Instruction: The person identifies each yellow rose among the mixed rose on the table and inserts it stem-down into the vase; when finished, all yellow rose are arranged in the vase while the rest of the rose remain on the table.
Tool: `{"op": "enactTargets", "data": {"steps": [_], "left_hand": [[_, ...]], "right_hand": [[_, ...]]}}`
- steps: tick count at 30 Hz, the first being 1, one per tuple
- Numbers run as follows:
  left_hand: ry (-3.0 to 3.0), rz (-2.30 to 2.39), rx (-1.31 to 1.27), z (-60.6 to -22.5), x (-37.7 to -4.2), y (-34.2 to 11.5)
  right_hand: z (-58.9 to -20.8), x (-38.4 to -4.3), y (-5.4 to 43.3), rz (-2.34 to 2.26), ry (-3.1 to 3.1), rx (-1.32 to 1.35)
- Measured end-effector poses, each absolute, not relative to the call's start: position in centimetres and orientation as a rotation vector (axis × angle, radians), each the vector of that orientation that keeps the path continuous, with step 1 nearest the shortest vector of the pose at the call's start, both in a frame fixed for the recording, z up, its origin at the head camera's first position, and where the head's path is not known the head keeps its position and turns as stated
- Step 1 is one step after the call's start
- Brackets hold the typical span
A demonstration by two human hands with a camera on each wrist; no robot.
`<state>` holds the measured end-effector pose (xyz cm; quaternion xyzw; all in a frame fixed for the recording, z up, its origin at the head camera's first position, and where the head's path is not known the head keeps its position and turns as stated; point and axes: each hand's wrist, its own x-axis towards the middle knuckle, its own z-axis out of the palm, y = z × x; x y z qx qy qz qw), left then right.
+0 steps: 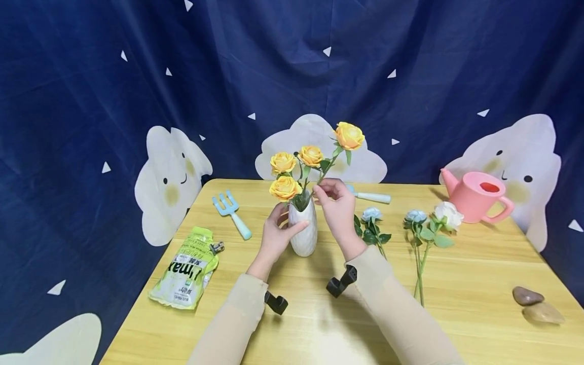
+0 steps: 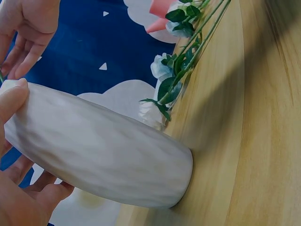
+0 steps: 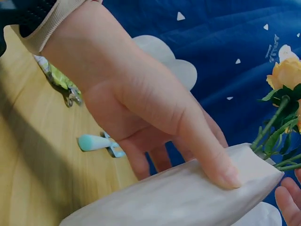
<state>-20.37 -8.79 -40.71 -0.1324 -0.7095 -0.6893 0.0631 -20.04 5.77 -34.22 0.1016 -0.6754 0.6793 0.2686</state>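
A white textured vase [image 1: 303,233] stands near the middle of the table, with several yellow roses around its mouth. My left hand [image 1: 279,235] grips the vase below the rim, thumb in front; the right wrist view shows this thumb [image 3: 221,172] pressed on the vase side. My right hand [image 1: 337,205] is at the right of the rim and pinches the stem of a yellow rose [image 1: 349,136] that leans up and right. Three other yellow roses [image 1: 285,188] rise from the vase on the left. The held stem's lower end is hidden behind my fingers.
Left on the table lie a blue hand fork [image 1: 232,213] and a green-white bag [image 1: 187,271] with a clip. A white-handled blue tool [image 1: 371,196] lies behind. To the right are blue roses [image 1: 371,215], a white rose [image 1: 449,215], a pink watering can [image 1: 474,197] and two stones [image 1: 543,313].
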Motion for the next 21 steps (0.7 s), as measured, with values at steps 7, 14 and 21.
{"op": "enactTargets", "data": {"steps": [7,14,21], "left_hand": [[-2.15,-2.074,-0.398,-40.8,-20.4,-8.8],[-2.145,-2.067,-0.397,-41.0,-20.5,-8.8],[-2.145,-2.075,-0.4,-40.9,-20.5,-8.8]], "right_hand": [[-34.7,-19.5,5.3,1.683,-1.982,0.2],[-37.5,-22.0,5.9,1.696,-1.985,0.198],[-37.4,-21.9,5.9,1.69,-1.974,0.174]]}}
